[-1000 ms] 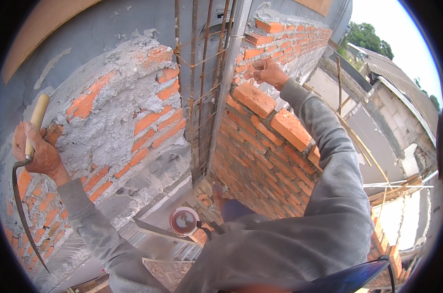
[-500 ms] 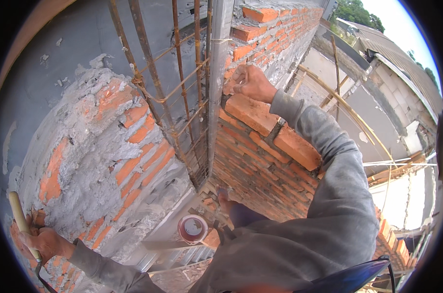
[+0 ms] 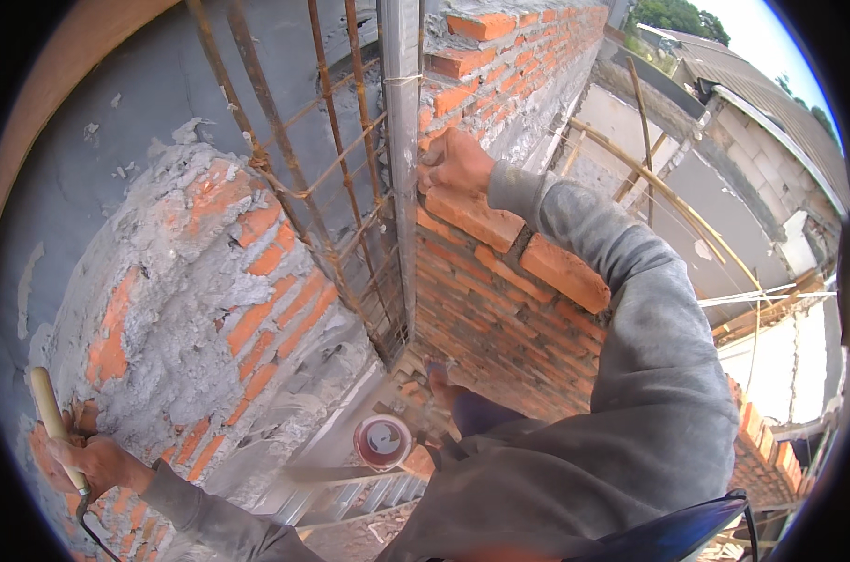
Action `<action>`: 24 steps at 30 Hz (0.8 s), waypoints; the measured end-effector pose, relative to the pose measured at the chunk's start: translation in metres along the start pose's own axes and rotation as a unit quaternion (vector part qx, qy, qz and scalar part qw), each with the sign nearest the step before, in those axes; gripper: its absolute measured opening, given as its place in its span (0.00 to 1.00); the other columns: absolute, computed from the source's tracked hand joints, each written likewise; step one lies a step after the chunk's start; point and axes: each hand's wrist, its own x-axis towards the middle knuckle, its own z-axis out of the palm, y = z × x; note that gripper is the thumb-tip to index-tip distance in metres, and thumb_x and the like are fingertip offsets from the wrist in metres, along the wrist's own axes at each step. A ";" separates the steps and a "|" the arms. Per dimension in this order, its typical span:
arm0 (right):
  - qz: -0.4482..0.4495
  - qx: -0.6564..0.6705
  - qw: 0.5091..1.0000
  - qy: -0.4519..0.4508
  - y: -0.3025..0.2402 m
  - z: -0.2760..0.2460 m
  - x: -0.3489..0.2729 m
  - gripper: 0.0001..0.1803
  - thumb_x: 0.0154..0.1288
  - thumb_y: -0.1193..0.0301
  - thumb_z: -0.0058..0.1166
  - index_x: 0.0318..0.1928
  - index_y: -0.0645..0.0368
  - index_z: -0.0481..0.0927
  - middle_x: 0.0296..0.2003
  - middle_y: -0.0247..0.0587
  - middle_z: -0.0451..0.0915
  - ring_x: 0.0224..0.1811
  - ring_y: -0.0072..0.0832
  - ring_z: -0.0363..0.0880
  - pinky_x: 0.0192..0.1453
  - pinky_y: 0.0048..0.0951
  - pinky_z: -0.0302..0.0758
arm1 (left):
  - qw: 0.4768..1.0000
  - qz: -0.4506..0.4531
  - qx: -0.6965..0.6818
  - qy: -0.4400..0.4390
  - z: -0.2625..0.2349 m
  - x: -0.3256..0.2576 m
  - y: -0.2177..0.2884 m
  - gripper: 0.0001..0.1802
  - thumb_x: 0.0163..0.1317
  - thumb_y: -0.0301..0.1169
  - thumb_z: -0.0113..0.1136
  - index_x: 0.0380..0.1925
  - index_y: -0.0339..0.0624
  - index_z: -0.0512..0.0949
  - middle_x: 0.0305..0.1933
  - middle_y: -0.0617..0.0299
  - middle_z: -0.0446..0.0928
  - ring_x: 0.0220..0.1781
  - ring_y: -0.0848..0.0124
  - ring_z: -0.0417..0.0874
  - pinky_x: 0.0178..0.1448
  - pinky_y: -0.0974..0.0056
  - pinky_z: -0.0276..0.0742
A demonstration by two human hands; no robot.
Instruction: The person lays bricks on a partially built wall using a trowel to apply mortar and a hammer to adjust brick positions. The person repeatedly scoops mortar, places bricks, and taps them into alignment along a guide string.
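Note:
My left hand point(image 3: 97, 464) is closed round the wooden handle of a trowel point(image 3: 46, 403), whose thin metal neck curves down toward the lower edge. It is beside the mortar-smeared brick wall point(image 3: 177, 262) on the left. Up at the top of the other brick wall, my right hand point(image 3: 458, 164) has its fingers curled in beside the upright grey metal post point(image 3: 402, 122). Whatever those fingers grip, if anything, is hidden. Just below that hand lies an orange brick point(image 3: 476, 217) on the top course, with another brick point(image 3: 564, 272) nearer me.
Rusty reinforcing bars point(image 3: 275, 122) tied with crosswise rods rise between the two walls. Far below, a bucket point(image 3: 383, 440) stands near a metal ladder point(image 3: 350, 501) and planks. Bamboo poles point(image 3: 668, 192) and neighbouring roofs point(image 3: 753, 75) lie off to the right.
My right hand has moved left and closer to the metal post, its fingers now beside it. My left hand keeps its hold on the trowel. The whole view has shifted slightly.

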 end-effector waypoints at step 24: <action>0.004 -0.025 0.956 -0.292 0.006 -0.039 0.043 0.17 0.57 0.62 0.75 0.42 0.61 0.93 0.38 0.42 0.91 0.40 0.24 0.86 0.47 0.29 0.80 | 0.999 0.029 0.040 -0.009 -0.003 -0.004 -0.007 0.29 0.74 0.42 0.47 0.41 0.15 0.76 0.30 0.37 0.82 0.20 0.58 0.87 0.23 0.66 0.86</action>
